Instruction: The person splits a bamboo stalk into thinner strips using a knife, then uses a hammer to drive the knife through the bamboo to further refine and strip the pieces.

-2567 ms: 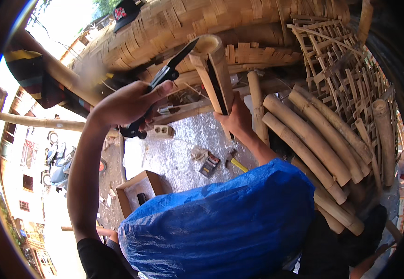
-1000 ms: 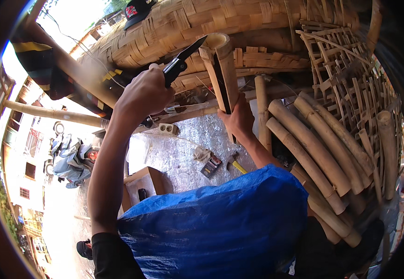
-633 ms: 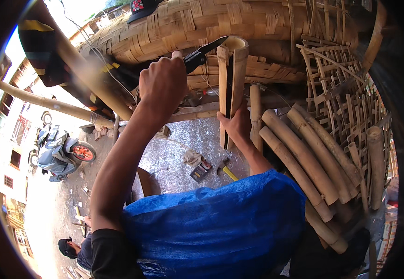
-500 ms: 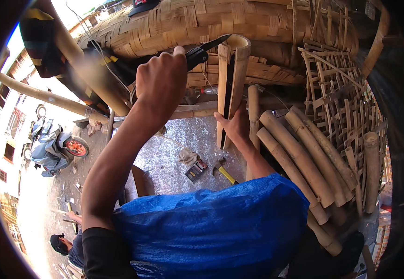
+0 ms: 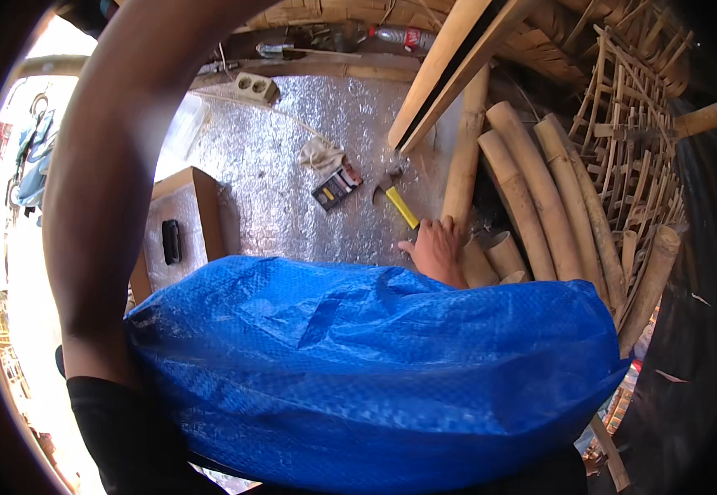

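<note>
My left arm [image 5: 119,124] rises across the left side and leaves at the top edge, so my left hand is out of sight. A bamboo piece [image 5: 449,74] with a long dark split stands tilted at the upper right, its top cut off by the picture edge. My right hand [image 5: 439,252] is low, right of the middle, fingers lying forward and thumb apart. It is right at the handle end of a claw hammer [image 5: 402,206] with a yellow grip, which lies on the silvery sheet [image 5: 276,148]; no closed grip shows. The blue tarp [image 5: 375,355] covers my lap.
Several bamboo poles [image 5: 540,181] lean together on the right, beside a lattice of bamboo strips [image 5: 631,99]. On the sheet are a small dark box [image 5: 338,188], a pale cloth [image 5: 321,155] and a socket block [image 5: 255,87]. A cardboard box [image 5: 202,210] sits at left.
My right hand has left the split bamboo and come down to the hammer's handle. My left hand, with the knife, has gone out of view at the top. The view has tilted downward.
</note>
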A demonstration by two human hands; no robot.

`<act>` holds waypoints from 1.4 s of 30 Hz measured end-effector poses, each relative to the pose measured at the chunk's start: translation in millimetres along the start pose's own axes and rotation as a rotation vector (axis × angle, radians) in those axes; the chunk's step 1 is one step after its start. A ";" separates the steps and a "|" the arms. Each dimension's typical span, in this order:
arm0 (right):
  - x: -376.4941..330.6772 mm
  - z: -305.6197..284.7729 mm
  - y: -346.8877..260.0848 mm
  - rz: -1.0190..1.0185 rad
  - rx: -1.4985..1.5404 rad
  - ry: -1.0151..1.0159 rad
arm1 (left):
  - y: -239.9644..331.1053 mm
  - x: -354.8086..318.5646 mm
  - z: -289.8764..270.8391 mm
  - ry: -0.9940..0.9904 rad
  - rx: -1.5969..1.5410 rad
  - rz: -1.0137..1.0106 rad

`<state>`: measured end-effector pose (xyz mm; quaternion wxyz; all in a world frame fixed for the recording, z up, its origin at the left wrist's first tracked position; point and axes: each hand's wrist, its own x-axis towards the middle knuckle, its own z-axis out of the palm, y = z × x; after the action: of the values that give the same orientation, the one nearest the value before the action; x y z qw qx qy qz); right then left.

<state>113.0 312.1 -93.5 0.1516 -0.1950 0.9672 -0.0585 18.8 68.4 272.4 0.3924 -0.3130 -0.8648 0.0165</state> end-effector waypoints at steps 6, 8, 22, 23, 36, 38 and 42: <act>0.1 12.7 19.6 0.085 0.074 0.014 | 5.7 -0.6 10.4 -0.150 0.278 -0.309; -16.0 -32.0 18.8 0.126 0.123 -0.041 | -4.2 -0.1 3.0 -0.053 0.235 -0.253; -107.4 -339.3 -21.7 0.022 1.117 0.746 | -19.5 -5.3 -10.3 -0.228 0.285 -0.412; -101.9 -355.0 -25.1 -0.020 1.026 0.785 | -16.8 -1.7 -6.8 -0.233 0.285 -0.416; -43.3 -417.3 -44.1 -0.008 0.593 0.433 | -4.6 -1.7 2.9 -0.170 0.364 -0.406; -55.6 -444.9 -50.8 0.024 0.630 0.543 | -4.3 1.1 3.1 -0.157 0.342 -0.382; -59.5 -450.8 -43.6 -0.273 0.754 0.917 | 2.3 15.2 -8.8 -0.309 0.278 -0.414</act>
<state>38.4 320.0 357.1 -0.2308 -0.2050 0.8129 -0.4939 18.5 76.8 288.0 0.2902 -0.0669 -0.9492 0.1018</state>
